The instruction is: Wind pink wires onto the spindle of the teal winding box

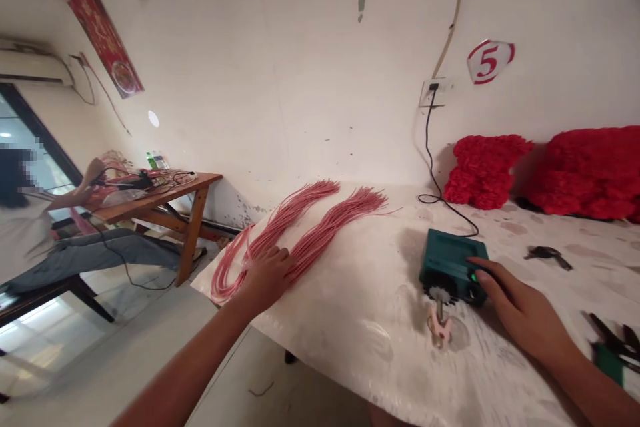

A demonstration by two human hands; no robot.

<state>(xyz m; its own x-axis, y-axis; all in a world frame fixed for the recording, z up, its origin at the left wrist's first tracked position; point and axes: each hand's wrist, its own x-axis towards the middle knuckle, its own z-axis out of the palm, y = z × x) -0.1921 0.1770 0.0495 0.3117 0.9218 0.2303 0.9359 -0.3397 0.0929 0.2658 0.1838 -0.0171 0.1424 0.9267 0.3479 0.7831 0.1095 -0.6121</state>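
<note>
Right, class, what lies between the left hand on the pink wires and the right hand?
Head view: a teal plastic box with a black wheel, touching the right hand.

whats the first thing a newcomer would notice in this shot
The long bundle of pink wires looped across the white speckled tabletop stands out first, with the person's left hand pressed on it. To its right, the right hand rests on a teal box showing a green light. Behind them, two ruffled red fabric heaps sit against the wall beneath a red-and-white number 5 sign.
</note>
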